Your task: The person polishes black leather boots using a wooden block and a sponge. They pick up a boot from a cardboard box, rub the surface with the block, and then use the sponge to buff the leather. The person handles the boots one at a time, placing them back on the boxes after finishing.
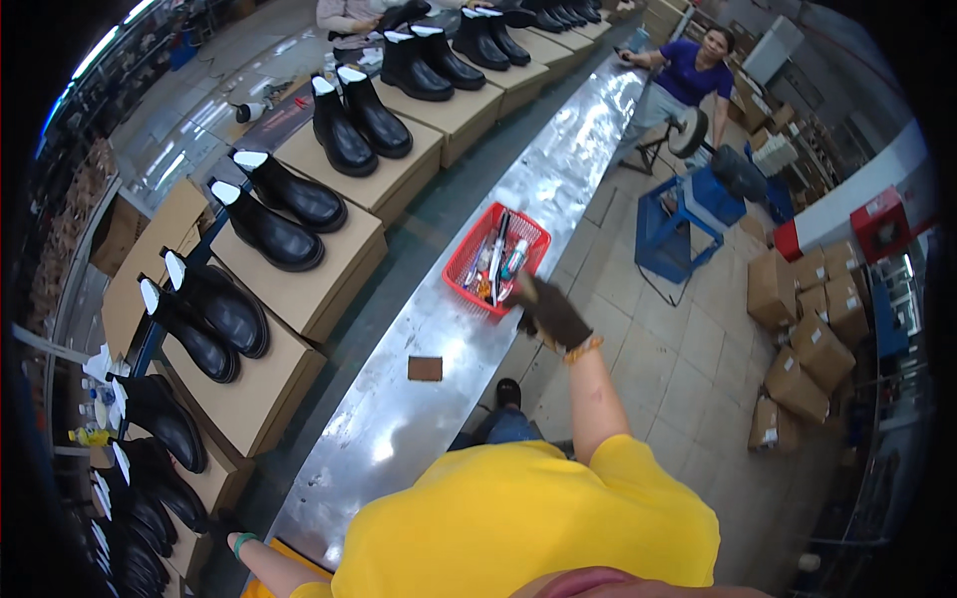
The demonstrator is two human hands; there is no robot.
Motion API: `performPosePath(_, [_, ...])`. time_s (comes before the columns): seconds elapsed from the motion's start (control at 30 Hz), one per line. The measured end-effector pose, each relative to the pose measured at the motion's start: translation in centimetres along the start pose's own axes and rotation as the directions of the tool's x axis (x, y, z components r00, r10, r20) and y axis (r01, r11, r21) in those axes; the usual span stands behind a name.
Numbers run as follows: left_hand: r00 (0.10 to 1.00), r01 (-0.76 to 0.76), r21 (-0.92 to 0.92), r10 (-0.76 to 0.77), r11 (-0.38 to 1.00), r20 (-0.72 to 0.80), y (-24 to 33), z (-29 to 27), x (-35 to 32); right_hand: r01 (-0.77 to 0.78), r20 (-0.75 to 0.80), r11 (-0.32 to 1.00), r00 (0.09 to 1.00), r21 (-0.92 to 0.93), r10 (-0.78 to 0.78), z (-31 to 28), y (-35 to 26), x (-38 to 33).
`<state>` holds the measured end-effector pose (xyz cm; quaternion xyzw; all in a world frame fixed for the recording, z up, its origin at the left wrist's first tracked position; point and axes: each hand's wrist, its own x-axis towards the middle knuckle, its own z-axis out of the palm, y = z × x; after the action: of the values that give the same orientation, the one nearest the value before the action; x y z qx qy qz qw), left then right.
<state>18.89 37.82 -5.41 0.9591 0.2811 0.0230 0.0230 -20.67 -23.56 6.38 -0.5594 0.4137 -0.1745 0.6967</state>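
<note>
My right hand, in a dark brown glove, is at the near right corner of a red plastic basket. Its fingers look apart, and I see nothing held in them. Inside the basket lie several small tubes, pens and tools, among them a white and teal tube. A small brown rectangular piece lies flat on the metal table. My left hand, dark and mostly hidden, is at the lower left beside the black boots; its fingers cannot be made out.
Pairs of black ankle boots stand on cardboard boxes in a line left of the table. At the far end sits a person in purple. A blue machine stand and stacked cartons are to the right.
</note>
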Motion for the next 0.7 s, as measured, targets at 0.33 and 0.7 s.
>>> performPosePath(0.33, [0.708,-0.706,0.554,0.459,0.441,0.536,4.1,6.1,-17.8,-0.037,0.377,0.752,0.848,-0.658,0.372,-7.2,7.2,0.2])
performPosePath(0.7, [0.809,-0.54,0.183,0.447,0.822,0.382,10.9,5.2,-37.7,-0.113,0.198,0.993,0.975,0.038,0.103,-14.5,8.5,5.6])
